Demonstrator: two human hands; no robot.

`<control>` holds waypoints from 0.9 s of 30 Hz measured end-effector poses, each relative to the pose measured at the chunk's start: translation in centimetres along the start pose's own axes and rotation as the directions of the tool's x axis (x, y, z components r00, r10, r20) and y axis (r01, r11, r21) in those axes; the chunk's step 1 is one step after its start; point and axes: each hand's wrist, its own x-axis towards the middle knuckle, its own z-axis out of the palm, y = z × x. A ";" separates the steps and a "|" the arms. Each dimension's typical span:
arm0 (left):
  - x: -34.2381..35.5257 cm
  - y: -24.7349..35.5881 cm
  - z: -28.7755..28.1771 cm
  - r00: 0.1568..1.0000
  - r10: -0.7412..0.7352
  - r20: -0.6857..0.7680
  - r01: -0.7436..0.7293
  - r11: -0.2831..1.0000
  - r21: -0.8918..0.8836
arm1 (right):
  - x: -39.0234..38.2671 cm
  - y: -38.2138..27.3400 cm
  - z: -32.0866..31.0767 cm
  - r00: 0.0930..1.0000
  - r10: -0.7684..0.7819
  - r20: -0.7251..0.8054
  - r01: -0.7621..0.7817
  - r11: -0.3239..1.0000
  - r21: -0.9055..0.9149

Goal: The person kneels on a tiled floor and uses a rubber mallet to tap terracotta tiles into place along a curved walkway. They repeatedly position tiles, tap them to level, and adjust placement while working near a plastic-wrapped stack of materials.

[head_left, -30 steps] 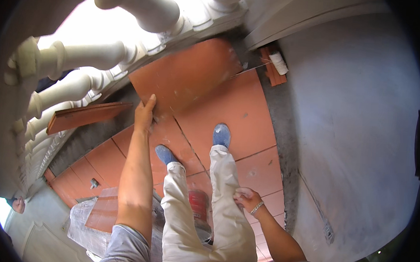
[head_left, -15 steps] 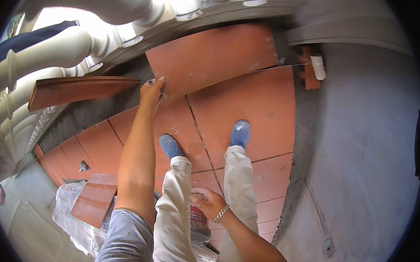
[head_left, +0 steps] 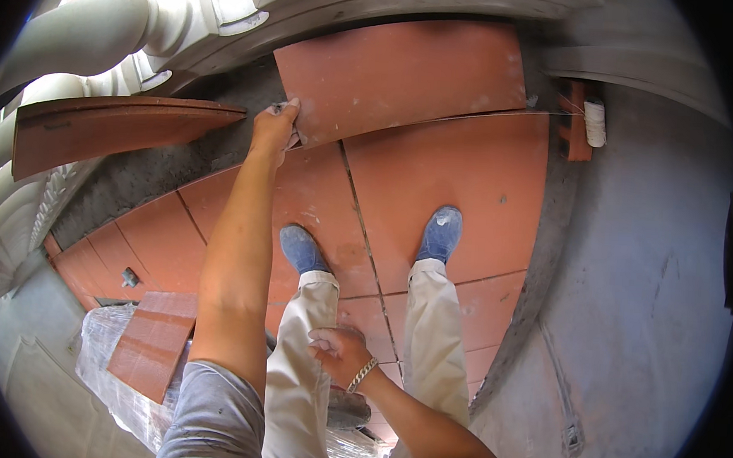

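Note:
My left hand [head_left: 276, 126] is closed on the lower left corner of a large terracotta tile [head_left: 399, 77], which lies at an angle over the dark, rough strip along the balustrade. A thin line [head_left: 497, 112] runs by its lower edge to a white spool [head_left: 594, 122] on terracotta pieces [head_left: 574, 144]. My right hand [head_left: 335, 352], chalky at the fingertips, is at my left trouser leg with fingers loosely bent and apart, nothing visible in it. A dark bucket is partly hidden behind it. My blue shoes [head_left: 439, 233] stand on laid tiles [head_left: 468, 185].
White balusters [head_left: 87, 32] line the upper left, with leaning tiles [head_left: 114, 137] beside them. A plastic-wrapped bundle [head_left: 108, 340] at the lower left bears loose tiles [head_left: 150, 334]. A small grey piece [head_left: 129, 276] lies on the floor. A pale grey curved surface [head_left: 629, 284] borders the right.
The view has shifted, and the tile in my left hand sits higher and farther right in it. My right hand has moved left from my right leg to my left leg.

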 end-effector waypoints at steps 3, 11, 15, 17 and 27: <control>0.4 -0.1 0.0 1.000 0.010 -0.002 -0.010 1.000 0.009 | 0.3 -0.3 0.2 0.993 0.121 0.016 -0.122 0.983 0.135; 0.5 -0.8 0.0 0.997 0.069 0.034 -0.070 0.997 0.012 | 0.6 -0.9 0.4 0.997 0.075 -0.029 -0.070 0.987 0.141; 0.8 -1.1 0.4 0.996 0.060 -0.058 -0.058 0.998 0.040 | 0.3 -1.6 -0.1 0.998 0.055 -0.040 -0.050 0.990 0.136; 0.9 -1.2 0.5 0.996 0.063 -0.056 -0.062 0.998 0.015 | 0.2 -2.0 -0.3 0.998 0.048 -0.040 -0.045 0.997 0.070; -0.1 -0.7 0.9 0.992 0.090 -0.087 -0.089 0.996 0.014 | 0.0 -1.7 -0.5 0.999 0.042 -0.004 -0.041 0.993 0.107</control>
